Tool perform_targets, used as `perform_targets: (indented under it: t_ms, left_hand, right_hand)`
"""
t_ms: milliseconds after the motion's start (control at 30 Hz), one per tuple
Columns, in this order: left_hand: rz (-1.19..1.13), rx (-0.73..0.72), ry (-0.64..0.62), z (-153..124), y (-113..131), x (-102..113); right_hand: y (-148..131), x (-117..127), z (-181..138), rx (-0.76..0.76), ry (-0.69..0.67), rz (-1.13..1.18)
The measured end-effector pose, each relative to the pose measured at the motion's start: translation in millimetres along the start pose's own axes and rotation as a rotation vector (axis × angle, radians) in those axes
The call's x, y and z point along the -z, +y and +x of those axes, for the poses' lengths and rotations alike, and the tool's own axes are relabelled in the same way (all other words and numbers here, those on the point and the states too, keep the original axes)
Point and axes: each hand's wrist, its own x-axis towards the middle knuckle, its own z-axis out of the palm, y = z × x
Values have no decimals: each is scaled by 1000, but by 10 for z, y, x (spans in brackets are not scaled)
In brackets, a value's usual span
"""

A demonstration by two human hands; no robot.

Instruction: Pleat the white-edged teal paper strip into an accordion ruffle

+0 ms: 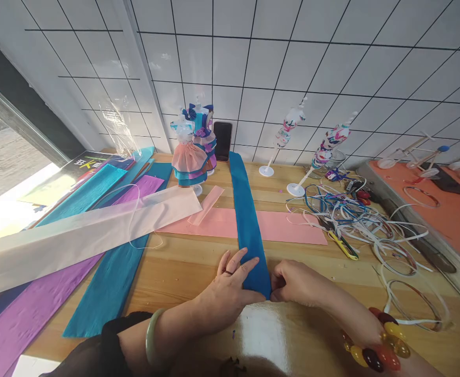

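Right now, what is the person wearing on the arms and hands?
The left hand has a thin ring on one finger, a pale green bangle at the wrist and a dark sleeve. The right hand is bare, with a chunky amber, red and dark bead bracelet.
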Motion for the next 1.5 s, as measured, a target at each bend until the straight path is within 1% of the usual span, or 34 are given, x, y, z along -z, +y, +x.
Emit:
perform_targets:
  t_ms: [133, 333, 433, 500, 600, 633, 767, 900, 933, 1000, 1067, 1167, 1300, 1500]
  left_hand:
    - [35, -48, -50, -20, -21, 15]
    - [174, -159, -51, -36, -7, 58]
    - [200, -185, -58, -28, 0, 74]
    - [196, -187, -61, -22, -1, 77]
    - [182, -177, -58, -20, -9, 70]
    - [177, -174, -59, -21, -11, 65]
    - [153, -161, -43, -20, -15, 53]
    - [140, -154, -53, -9, -13, 55]
    - [138, -156, -54, -7, -13, 55]
    - [136, -157, -53, -5, -13, 55]
    - [134, -152, -53, -4, -13, 54]
    - [136, -148, -53, -6, -10, 61]
    - [126, -150, -67, -10, -14, 94]
    - [34, -144, -101, -16, -27, 148]
  right_hand:
    - [11, 1, 15, -2, 3, 16]
    - [87, -44, 21, 24, 19, 95]
    - [121, -27, -47, 66, 40, 158]
    - [131, -12, -135, 90, 79, 178]
    - [132, -50, -305, 122, 178, 158]
    - [131, -86, -360, 162, 222, 127]
    - [154, -314, -510, 427, 353, -67]
    - [233, -517, -510, 613, 614, -334]
    - [256, -550, -495, 639, 663, -387]
    - [299, -598, -461, 664, 719, -461]
    - [327, -624, -432, 667, 727, -504]
    - [327, -634, -414, 650, 696, -554]
    - [276, -615, -414, 640, 645, -613]
    - [165, -591, -384, 643, 644, -719]
